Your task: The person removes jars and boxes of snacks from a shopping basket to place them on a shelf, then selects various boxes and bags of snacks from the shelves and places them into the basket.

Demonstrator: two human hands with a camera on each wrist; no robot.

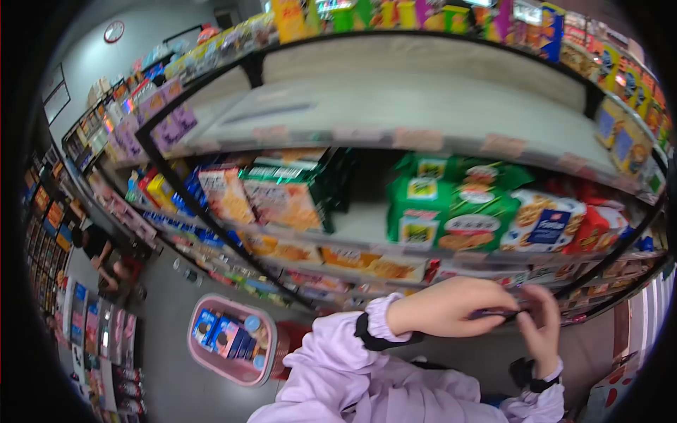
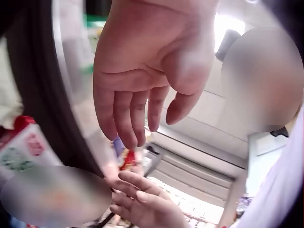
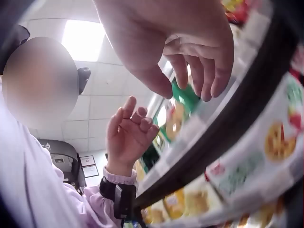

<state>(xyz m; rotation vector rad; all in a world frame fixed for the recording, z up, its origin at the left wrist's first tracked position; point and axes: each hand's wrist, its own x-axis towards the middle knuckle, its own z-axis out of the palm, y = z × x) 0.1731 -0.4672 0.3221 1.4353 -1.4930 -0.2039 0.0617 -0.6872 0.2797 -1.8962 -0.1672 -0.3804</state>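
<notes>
In the head view my left hand (image 1: 458, 310) and right hand (image 1: 543, 328) come together at the lower right, low in front of a snack shelf. The left wrist view shows my left hand (image 2: 147, 71) hanging with loose fingers, nothing in its palm. My right hand (image 3: 190, 52) also has relaxed, slightly bent fingers and no object in the right wrist view. Green biscuit packs (image 1: 479, 211) stand on the shelf beyond the hands, beside a white and blue cookie bag (image 1: 546, 220). Dark green snack packs (image 1: 289, 194) lean further left.
A pink basket (image 1: 201, 352) holding blue boxes and jars stands on the floor at the lower left. The black shelf frame (image 1: 187, 183) rises close in front. Above the biscuits runs a pale shelf board (image 1: 437, 92). Another person (image 1: 99, 250) is at the far left.
</notes>
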